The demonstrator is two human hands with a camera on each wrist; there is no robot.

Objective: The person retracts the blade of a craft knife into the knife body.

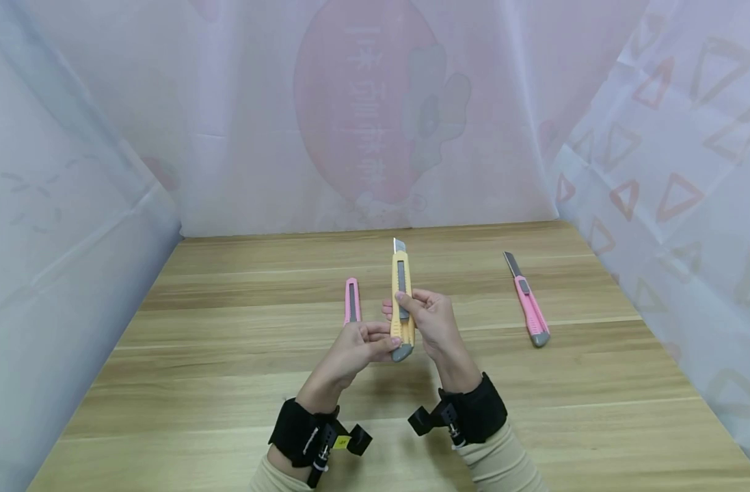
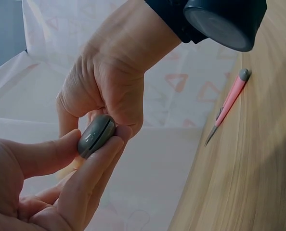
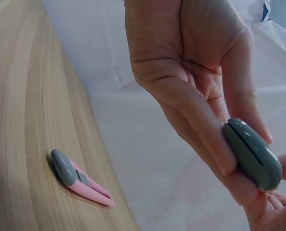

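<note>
- Head view: At the centre of the frame, above a wooden table (image 1: 227,383), a person holds a yellow utility knife (image 1: 402,301) upright in both hands, a short stub of blade showing at its top. The right hand (image 1: 433,328) is wrapped round the handle with its thumb on the grey slider; the left hand (image 1: 350,355) pinches the grey end cap at the bottom. A closed pink knife (image 1: 351,301) lies on the table just behind the left hand. A second pink knife (image 1: 527,301), blade extended, lies well apart at right of centre.
- Left wrist view: In the lower left, the left hand (image 2: 42,187) pinches the grey cap between thumb and forefinger; the right hand (image 2: 104,91) closes around the handle above it. The blade-out pink knife (image 2: 228,103) lies on the table at upper right.
- Right wrist view: The right hand (image 3: 196,96) fills the upper frame, fingers curled along the handle, the grey cap at lower right. The closed pink knife (image 3: 78,179) lies at lower left.
</note>
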